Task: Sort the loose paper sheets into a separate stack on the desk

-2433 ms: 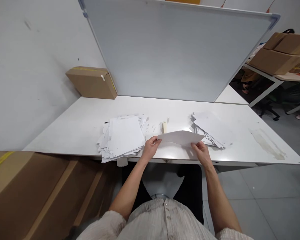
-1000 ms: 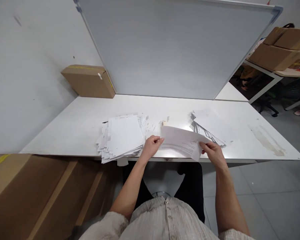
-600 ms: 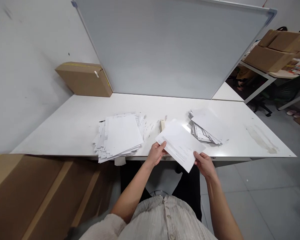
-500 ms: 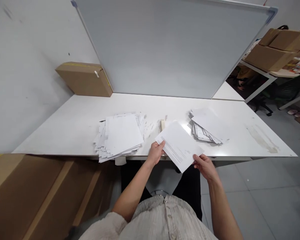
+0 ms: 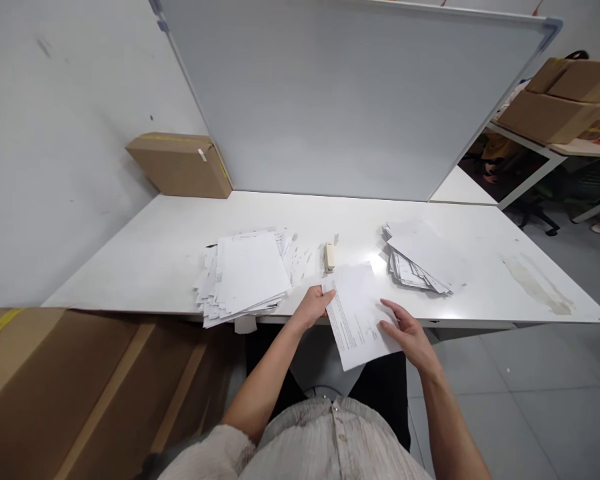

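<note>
My left hand (image 5: 314, 308) pinches the left edge of a printed sheet of paper (image 5: 357, 320), thumb on top. The sheet is tilted over the table's front edge, with lines of small print along its left part. At the sheet's right side is my right hand (image 5: 405, 333), thumb and forefinger apart over the paper and not closed on it. A small cream-coloured block-like object (image 5: 329, 257) lies just behind the sheet. To the left rests an uneven stack of papers (image 5: 253, 270), and to the right a smaller, fanned pile of papers (image 5: 420, 257).
The white table (image 5: 145, 267) runs across in front of me, with a whiteboard (image 5: 350, 100) standing at its back. A cardboard box (image 5: 180, 167) leans at the back left. Large cardboard boxes (image 5: 95, 387) stand at lower left, and more boxes (image 5: 545, 117) sit on another table at right.
The sheet has turned and come nearer to me, uncovering more of the cream-coloured object. My right hand has loosened its grip on the sheet's corner and its fingers have spread.
</note>
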A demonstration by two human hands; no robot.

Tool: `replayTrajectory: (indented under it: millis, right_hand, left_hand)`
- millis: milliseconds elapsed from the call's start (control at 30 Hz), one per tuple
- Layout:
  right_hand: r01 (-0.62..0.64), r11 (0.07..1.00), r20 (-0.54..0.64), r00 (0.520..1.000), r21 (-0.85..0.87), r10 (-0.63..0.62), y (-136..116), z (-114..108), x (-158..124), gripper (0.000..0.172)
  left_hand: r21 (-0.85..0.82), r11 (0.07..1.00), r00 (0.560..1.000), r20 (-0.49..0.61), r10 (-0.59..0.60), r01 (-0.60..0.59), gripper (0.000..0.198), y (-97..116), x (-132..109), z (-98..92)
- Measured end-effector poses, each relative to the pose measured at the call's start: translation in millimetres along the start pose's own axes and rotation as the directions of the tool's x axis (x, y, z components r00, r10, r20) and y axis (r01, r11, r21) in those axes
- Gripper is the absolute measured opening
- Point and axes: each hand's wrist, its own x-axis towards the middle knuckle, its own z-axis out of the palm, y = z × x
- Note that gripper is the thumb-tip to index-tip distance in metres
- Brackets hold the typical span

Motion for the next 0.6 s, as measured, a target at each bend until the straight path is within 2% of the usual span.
replayTrajectory:
  millis: [67,133,200,333,433,500,600]
  right_hand:
    - [-0.106,0.994,0.135,0.986,0.032,0.101,1.1,0.4,0.5,0.045]
    - [-0.215,0.974,0.224,0.955,0.067,0.196,1.9,0.6,1.4,0.041]
    - [-0.265,0.959,0.227,0.945,0.1,0.237,1.8,1.8,3.0,0.043]
    - [-0.263,0.959,0.185,0.953,0.105,0.241,-1.1,3.9,9.4,0.056]
    - [-0.261,0.962,0.152,0.957,0.076,0.248,-5.2,2.5,15.7,0.065]
    - [-0.272,0.96,0.13,0.956,0.062,0.262,-7.3,1.1,19.8,0.068]
    - [-0.269,0.962,0.111,0.959,0.053,0.262,-7.3,0.0,25.0,0.069]
  left_hand:
    - [0.047,0.999,0.999,0.031,-0.011,0.009,0.035,-0.5,0.0,-2.8]
    - [0.073,0.997,0.998,0.063,-0.016,0.012,0.036,-2.9,0.2,-6.3]
    - [0.073,0.997,0.996,0.084,-0.017,0.011,0.037,-5.3,0.7,-8.9]
    - [0.083,0.996,0.996,0.087,0.026,-0.033,0.041,-3.7,3.0,-11.3]
    - [0.219,0.969,0.992,-0.038,0.123,-0.111,0.05,-0.3,8.7,-14.3]
    - [0.349,0.923,0.964,-0.144,0.223,-0.162,0.055,-0.3,14.5,-17.4]
    - [0.443,0.877,0.938,-0.185,0.293,-0.186,0.052,-2.1,22.6,-20.8]
